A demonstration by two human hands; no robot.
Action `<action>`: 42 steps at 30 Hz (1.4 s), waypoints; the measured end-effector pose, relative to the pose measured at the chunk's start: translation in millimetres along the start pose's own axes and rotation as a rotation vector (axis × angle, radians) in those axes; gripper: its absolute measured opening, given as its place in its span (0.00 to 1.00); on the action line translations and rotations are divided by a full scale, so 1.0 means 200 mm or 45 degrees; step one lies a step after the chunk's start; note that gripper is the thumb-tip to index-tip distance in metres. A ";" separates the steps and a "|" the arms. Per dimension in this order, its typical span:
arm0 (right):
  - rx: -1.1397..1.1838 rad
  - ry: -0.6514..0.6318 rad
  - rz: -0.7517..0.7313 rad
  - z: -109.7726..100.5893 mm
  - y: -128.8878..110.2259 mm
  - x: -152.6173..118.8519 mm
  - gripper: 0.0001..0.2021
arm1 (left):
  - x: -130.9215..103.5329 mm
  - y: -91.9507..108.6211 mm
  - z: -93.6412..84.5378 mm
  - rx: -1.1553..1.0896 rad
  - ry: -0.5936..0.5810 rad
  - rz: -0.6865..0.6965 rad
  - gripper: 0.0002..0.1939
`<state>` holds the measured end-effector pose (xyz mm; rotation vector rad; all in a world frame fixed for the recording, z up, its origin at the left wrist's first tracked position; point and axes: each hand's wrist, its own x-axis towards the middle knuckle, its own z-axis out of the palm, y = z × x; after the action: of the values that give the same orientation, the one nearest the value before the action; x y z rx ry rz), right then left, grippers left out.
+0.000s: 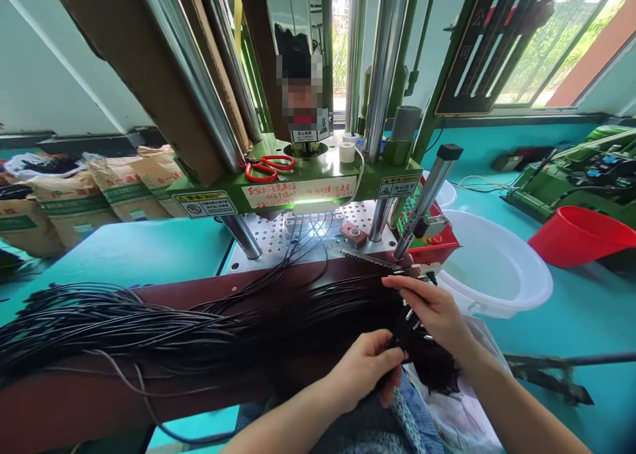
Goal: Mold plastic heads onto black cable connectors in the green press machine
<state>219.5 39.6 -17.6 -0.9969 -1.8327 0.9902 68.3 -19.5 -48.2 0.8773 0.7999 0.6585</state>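
Left hand: we see our left hand (365, 368) curled low in the middle, fingers pressed together around the near end of the black cable bundle (149, 328), where the strands gather into a dark clump.
Right hand: our right hand (432, 308) sits just above and to the right of the left one, thumb and fingertips pinching a few cable ends with small metal tips; the remaining fingers are loosely bent.
Cable bundle: it lies across the dark red board (99, 394) in front of us, fanning out to the left edge and narrowing toward both hands; a few single strands run up onto the perforated plate (271, 238).
Machine: the green machine (308, 175) stands directly behind the board on shiny steel columns, with yellow warning labels along its front edge and a lit opening below.
Scissors: red-handled scissors (268, 167) rest on the green ledge, near a white tape roll (346, 152).
Right side: a white basin (497, 268) sits on the teal table (571, 321) just beside our right hand, and a red tub (579, 235) is farther right, well apart from it.
Left side: paper sacks (74, 195) are stacked against the wall.
Lap: patterned cloth (412, 421) shows under our forearms.
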 end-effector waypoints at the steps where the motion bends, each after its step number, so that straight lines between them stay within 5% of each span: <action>1: -0.123 0.027 -0.096 0.01 0.01 -0.01 0.14 | 0.01 0.00 0.01 0.018 -0.004 0.016 0.13; 6: -0.372 0.109 -0.450 0.04 0.04 -0.05 0.21 | 0.06 0.01 0.05 0.095 0.031 0.147 0.13; 9: -0.301 0.063 -0.315 0.04 0.02 -0.06 0.19 | 0.11 -0.01 0.05 0.069 0.050 0.151 0.15; 17: 0.062 -0.437 0.184 -0.02 0.03 0.04 0.20 | 0.13 -0.04 0.02 0.115 0.178 0.121 0.16; 23: -0.235 -0.791 0.024 -0.02 -0.02 0.05 0.25 | 0.11 -0.03 0.04 -0.028 0.212 0.198 0.23; 27: -0.115 -0.884 -0.083 0.00 -0.04 0.07 0.32 | 0.11 -0.05 0.06 -0.133 0.215 0.202 0.23; 30: 0.122 -0.902 -0.106 0.04 0.01 0.11 0.37 | 0.11 -0.06 0.04 -0.138 0.276 0.222 0.20; 32: 0.156 -0.765 -0.091 0.06 0.08 0.16 0.32 | 0.11 -0.05 0.00 -0.123 0.323 0.262 0.19; 36: -0.908 -0.383 0.129 0.04 0.24 0.35 0.21 | 0.09 -0.03 -0.10 -0.132 0.442 0.340 0.18; 38: -1.304 -0.394 0.211 0.01 0.30 0.43 0.17 | 0.07 -0.02 -0.15 -0.152 0.510 0.363 0.18; 42: -1.519 -0.548 0.205 0.01 0.35 0.49 0.10 | 0.02 -0.02 -0.20 -0.172 0.541 0.390 0.17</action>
<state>200.4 153.4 -52.1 -1.7032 -2.8057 0.0671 38.2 -2.0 -68.0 0.7515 0.9937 1.1823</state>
